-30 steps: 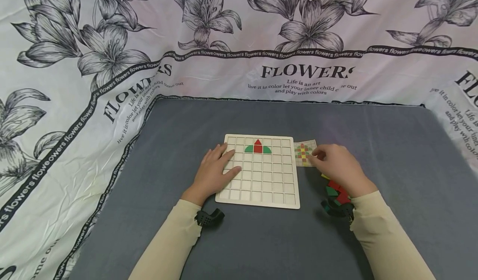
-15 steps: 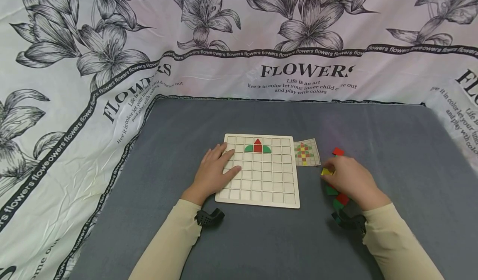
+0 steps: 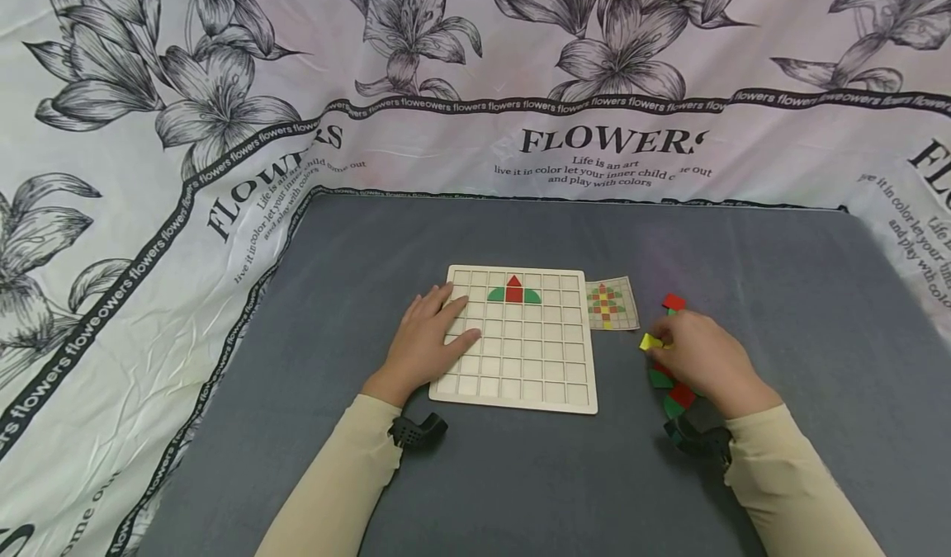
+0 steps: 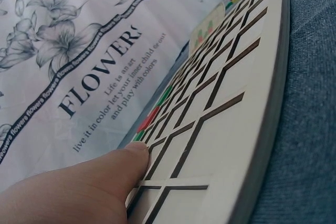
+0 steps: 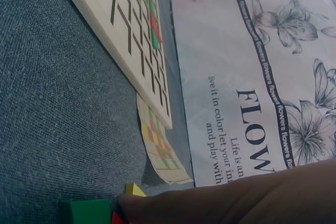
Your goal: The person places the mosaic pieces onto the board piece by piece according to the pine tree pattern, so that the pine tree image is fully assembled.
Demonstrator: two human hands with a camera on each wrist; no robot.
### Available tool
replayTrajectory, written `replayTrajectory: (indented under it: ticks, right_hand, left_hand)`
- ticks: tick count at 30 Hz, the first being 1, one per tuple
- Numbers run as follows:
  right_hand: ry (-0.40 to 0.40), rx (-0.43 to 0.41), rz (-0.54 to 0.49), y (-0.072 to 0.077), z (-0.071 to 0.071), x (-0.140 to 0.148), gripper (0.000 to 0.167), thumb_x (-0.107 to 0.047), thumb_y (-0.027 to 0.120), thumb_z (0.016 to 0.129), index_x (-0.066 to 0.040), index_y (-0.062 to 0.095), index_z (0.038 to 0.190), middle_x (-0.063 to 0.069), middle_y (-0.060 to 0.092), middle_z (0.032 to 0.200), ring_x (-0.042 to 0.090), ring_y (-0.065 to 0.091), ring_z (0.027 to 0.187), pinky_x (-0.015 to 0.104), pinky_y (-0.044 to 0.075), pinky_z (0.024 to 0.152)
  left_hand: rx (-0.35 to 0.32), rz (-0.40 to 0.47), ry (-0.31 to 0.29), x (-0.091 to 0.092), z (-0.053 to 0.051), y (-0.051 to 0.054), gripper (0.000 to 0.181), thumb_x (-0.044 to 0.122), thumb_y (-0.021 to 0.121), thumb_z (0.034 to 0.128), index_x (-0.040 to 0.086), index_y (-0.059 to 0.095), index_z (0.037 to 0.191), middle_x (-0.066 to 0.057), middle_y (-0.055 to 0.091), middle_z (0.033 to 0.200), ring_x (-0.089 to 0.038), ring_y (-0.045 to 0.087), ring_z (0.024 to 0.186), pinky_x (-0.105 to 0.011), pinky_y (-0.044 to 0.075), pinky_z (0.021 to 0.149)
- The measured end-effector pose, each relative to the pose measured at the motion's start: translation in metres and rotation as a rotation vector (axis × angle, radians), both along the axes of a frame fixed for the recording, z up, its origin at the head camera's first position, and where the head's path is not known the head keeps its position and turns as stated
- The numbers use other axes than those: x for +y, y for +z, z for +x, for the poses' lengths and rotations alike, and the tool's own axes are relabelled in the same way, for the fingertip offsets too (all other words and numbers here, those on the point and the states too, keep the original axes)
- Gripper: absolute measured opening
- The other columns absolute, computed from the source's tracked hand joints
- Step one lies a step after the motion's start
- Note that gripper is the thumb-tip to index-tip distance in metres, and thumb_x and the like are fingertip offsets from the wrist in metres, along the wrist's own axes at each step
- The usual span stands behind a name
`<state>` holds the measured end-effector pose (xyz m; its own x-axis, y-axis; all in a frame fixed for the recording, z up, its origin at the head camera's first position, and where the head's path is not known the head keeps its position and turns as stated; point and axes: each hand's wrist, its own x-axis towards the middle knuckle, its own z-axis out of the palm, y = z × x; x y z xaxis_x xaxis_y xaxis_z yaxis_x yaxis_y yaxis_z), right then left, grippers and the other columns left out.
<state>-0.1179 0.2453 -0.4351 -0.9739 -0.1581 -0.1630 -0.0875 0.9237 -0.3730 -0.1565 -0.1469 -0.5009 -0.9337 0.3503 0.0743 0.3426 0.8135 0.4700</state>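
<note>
In the head view a pale gridded board (image 3: 520, 367) lies flat, with a red triangle (image 3: 514, 282), a red square (image 3: 514, 295) and a green curved piece on either side of the square. My left hand (image 3: 423, 346) rests with spread fingers on the board's left edge. To the right of the board, my right hand (image 3: 702, 359) pinches a yellow piece (image 3: 650, 342) among several red and green pieces (image 3: 682, 395), partly covering them. The right wrist view shows the yellow piece (image 5: 135, 190) at a fingertip, beside a green block (image 5: 90, 211).
A small card (image 3: 613, 304) with a coloured grid pattern lies against the board's right edge. One red piece (image 3: 674, 301) lies beyond my right hand. The dark table (image 3: 520, 483) borders a white cloth (image 3: 446, 153) with printed flowers and lettering.
My right hand has moved from the card's right edge down and to the right, onto the loose pieces, and has taken hold of the yellow one. The left hand has stayed in place.
</note>
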Motion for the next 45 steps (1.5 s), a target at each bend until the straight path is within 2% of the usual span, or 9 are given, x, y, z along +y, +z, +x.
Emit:
replayTrajectory:
  ticks: [4,9,16,24,27,35,41,45]
  right_hand:
    - [-0.008,0.005,-0.006,0.000,0.000,-0.001,0.015,-0.018,0.082,0.089,-0.006,0.079,0.098,0.012,0.073,0.094,0.023,0.062,0.077,0.036,0.051,0.057]
    - [-0.024,-0.017,-0.021,0.003,0.002,-0.003,0.018,-0.019,0.082,0.088,-0.007,0.077,0.101,0.013,0.074,0.097,0.025,0.066,0.078,0.041,0.054,0.060]
    - [0.048,-0.068,-0.078,0.007,0.003,-0.007,0.010,-0.012,0.078,0.092,-0.007,0.077,0.100,0.005,0.074,0.093,0.023,0.067,0.084,0.045,0.057,0.071]
    - [0.111,-0.074,-0.165,0.013,0.001,-0.018,0.010,-0.014,0.079,0.092,-0.007,0.078,0.099,0.001,0.074,0.092,0.017,0.067,0.083,0.035,0.056,0.069]
    - [0.131,-0.060,-0.185,0.017,-0.002,-0.025,0.009,-0.013,0.078,0.093,-0.006,0.078,0.100,0.002,0.075,0.093,0.017,0.067,0.084,0.036,0.056,0.069]
    - [0.160,0.005,-0.226,0.020,-0.020,-0.052,0.009,-0.011,0.076,0.095,-0.007,0.079,0.102,0.005,0.076,0.096,0.019,0.065,0.083,0.035,0.053,0.070]
    - [0.177,0.018,-0.249,0.013,-0.039,-0.073,0.012,-0.014,0.074,0.098,-0.008,0.080,0.106,0.006,0.075,0.101,0.021,0.064,0.084,0.034,0.054,0.070]
    - [0.199,0.014,-0.285,0.008,-0.050,-0.083,0.015,-0.013,0.073,0.098,-0.006,0.080,0.109,0.008,0.076,0.103,0.019,0.062,0.080,0.034,0.053,0.068]
  left_hand:
    - [-0.003,0.001,-0.001,0.000,0.000,-0.001,0.067,0.053,0.059,0.1048,0.017,0.048,0.160,-0.011,0.030,0.172,-0.031,0.021,0.161,-0.047,0.010,0.133]
    - [-0.006,-0.003,-0.007,-0.001,-0.001,0.001,0.067,0.053,0.058,0.1051,0.016,0.048,0.160,-0.012,0.030,0.172,-0.031,0.021,0.161,-0.047,0.010,0.133]
    - [-0.017,-0.009,-0.004,0.000,-0.001,0.000,0.067,0.054,0.057,0.1052,0.017,0.047,0.160,-0.010,0.029,0.172,-0.030,0.019,0.162,-0.046,0.008,0.133]
    - [-0.010,-0.004,0.004,0.000,-0.001,-0.001,0.067,0.054,0.058,0.1047,0.017,0.048,0.160,-0.010,0.030,0.172,-0.029,0.020,0.162,-0.045,0.009,0.133]
    - [-0.013,-0.007,0.005,0.000,-0.001,0.000,0.067,0.054,0.058,0.1045,0.017,0.048,0.160,-0.010,0.030,0.172,-0.029,0.020,0.162,-0.045,0.009,0.133]
    - [-0.013,-0.004,0.010,-0.002,0.000,0.002,0.067,0.053,0.058,0.1048,0.017,0.048,0.160,-0.010,0.030,0.172,-0.029,0.020,0.162,-0.046,0.010,0.133]
    - [0.003,-0.006,0.012,-0.002,0.000,0.001,0.066,0.054,0.058,0.1045,0.017,0.049,0.159,-0.010,0.032,0.171,-0.030,0.022,0.161,-0.046,0.011,0.133]
    - [0.012,-0.023,0.006,-0.001,-0.001,-0.001,0.067,0.056,0.057,0.1045,0.018,0.049,0.159,-0.010,0.031,0.171,-0.029,0.022,0.161,-0.046,0.011,0.133]
